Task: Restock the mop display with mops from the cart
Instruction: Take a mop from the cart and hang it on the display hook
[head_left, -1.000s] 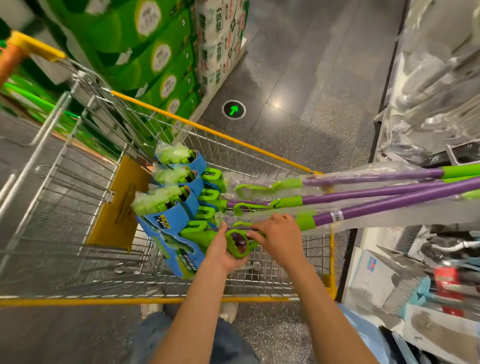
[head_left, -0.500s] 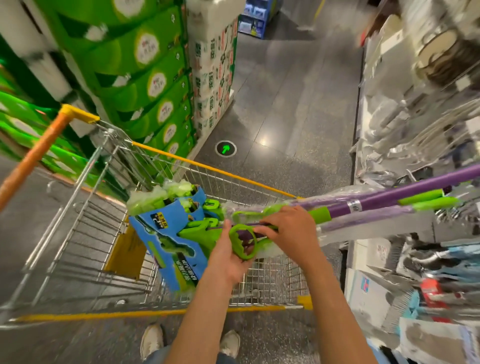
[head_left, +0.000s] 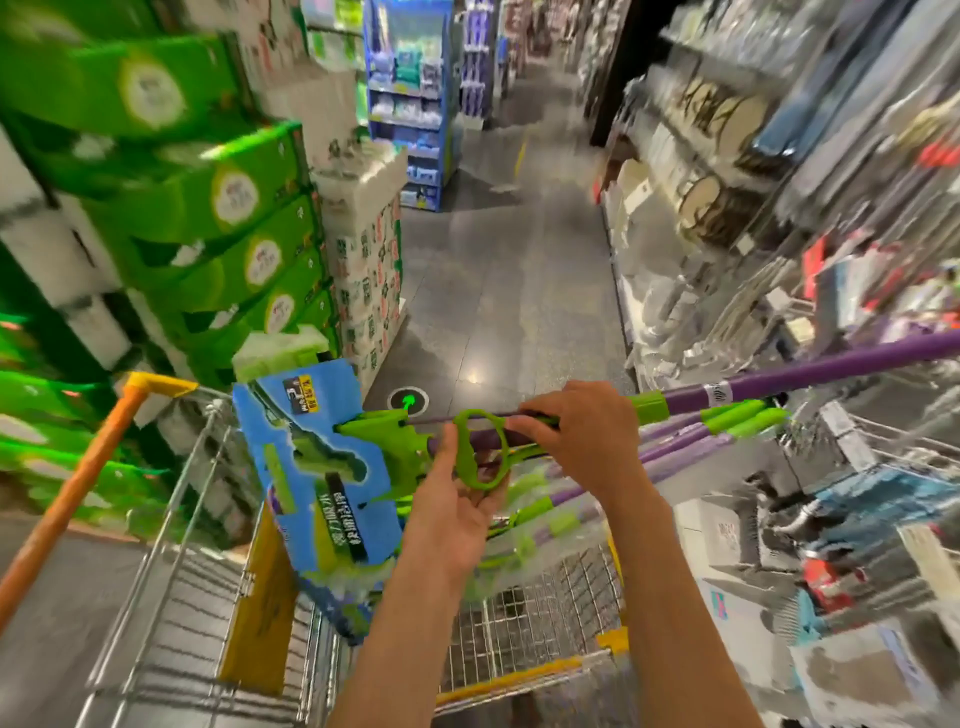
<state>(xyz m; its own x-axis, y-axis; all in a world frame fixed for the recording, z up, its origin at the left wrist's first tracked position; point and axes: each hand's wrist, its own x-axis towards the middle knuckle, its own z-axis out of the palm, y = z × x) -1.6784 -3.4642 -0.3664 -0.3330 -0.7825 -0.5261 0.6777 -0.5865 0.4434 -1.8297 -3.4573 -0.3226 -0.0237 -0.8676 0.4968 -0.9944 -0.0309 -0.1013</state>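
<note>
We hold one mop (head_left: 571, 415) lengthwise in front of us, above the wire cart (head_left: 524, 623). Our left hand (head_left: 457, 512) is turned palm up under the mop's green ring lever (head_left: 480, 449); the thumb lies up along the ring's left side and the fingers curl in beneath its lower edge, so the ring sits cradled between thumb and fingertips. Just to the right of that ring, our right hand (head_left: 582, 436) comes down over the shaft, fingers curled round the green and purple rods, with the fingertips almost meeting the ring's right edge. From the right hand's knuckles the purple handle (head_left: 831, 366) runs away to the right and slightly upward, past a green collar and a white label band, toward the blurred shelving (head_left: 779, 182) on that side. To the left of our left thumb the mop's green neck goes into a blue cardboard sleeve (head_left: 322, 467) that hangs tilted over the cart, a pale green pad showing at its top. Below both wrists more mops (head_left: 597, 499) lie in clear wrapping inside the cart, their purple shafts angled the same way. Beyond the blue sleeve stand stacked green cartons (head_left: 228, 244).
</note>
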